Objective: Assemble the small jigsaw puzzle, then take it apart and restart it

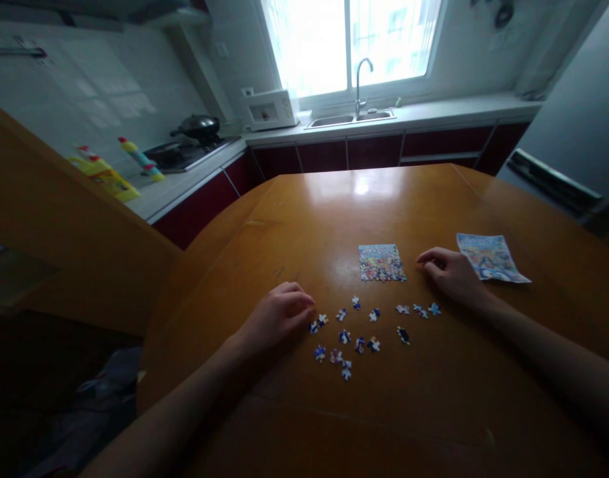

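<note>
Left hand loosely curled, right hand curled tighter, whether either pinches anything unclear, loose puzzle pieces between hands, jagged-edged puzzle section left of right hand, printed sheet at its right, wooden table reaching well beyond both.

Left hand, near 7 o'clock: bare, rounded knuckles. Left forearm, out toward 7: bare too, slim at the wrist, wider toward the frame edge, smooth outline. Right hand, between 3 and 4 o'clock: bare, rounded back. Right forearm, toward 4: bare, same taper, smooth outline. Nails, creases, small markings: too blurred to tell. Both arms cut off by the frame, so clothing further up can't be told.
</note>
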`<state>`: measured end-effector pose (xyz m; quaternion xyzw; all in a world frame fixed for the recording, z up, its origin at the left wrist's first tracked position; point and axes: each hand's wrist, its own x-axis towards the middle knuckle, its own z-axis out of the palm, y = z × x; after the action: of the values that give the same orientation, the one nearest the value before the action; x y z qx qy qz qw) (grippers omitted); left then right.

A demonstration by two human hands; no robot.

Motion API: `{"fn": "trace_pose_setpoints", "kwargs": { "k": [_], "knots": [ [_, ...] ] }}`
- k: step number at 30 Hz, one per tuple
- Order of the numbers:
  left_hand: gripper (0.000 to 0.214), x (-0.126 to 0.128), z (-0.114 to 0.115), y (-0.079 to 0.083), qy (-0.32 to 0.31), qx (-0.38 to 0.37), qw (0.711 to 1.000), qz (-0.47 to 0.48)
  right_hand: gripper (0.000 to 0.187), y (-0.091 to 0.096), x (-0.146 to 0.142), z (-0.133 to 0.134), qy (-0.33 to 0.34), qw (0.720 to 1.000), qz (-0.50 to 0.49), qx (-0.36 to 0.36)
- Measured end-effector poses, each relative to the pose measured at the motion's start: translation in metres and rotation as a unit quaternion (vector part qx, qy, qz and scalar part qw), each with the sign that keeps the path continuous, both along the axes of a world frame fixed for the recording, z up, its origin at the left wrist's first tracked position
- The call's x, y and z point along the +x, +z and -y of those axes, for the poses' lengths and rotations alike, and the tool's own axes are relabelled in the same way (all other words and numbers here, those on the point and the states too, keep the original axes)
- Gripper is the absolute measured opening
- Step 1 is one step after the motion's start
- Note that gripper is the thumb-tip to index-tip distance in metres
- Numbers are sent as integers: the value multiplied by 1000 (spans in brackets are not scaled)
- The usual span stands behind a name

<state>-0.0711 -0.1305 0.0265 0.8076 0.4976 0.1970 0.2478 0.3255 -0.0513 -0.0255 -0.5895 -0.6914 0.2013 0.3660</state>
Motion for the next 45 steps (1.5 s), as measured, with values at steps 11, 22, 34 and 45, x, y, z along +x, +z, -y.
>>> {"fn": "trace_pose_setpoints", "kwargs": {
  "k": [11,22,34,45],
  "knots": [
    [13,-5,3,11,-63,-69,995,-20,18,3,0,2,-4,1000,9,-6],
    [12,-11,5,3,-127,-51,990,-32,19,1,2,1,7,1000,21,5],
    [18,-12,-5,-10,-142,-66,986,58,18,0,0,0,7,1000,4,2],
    [15,-8,-6,-19,-77,26,997,4,15,0,-1,0,18,1000,-5,18]
  ]
}}
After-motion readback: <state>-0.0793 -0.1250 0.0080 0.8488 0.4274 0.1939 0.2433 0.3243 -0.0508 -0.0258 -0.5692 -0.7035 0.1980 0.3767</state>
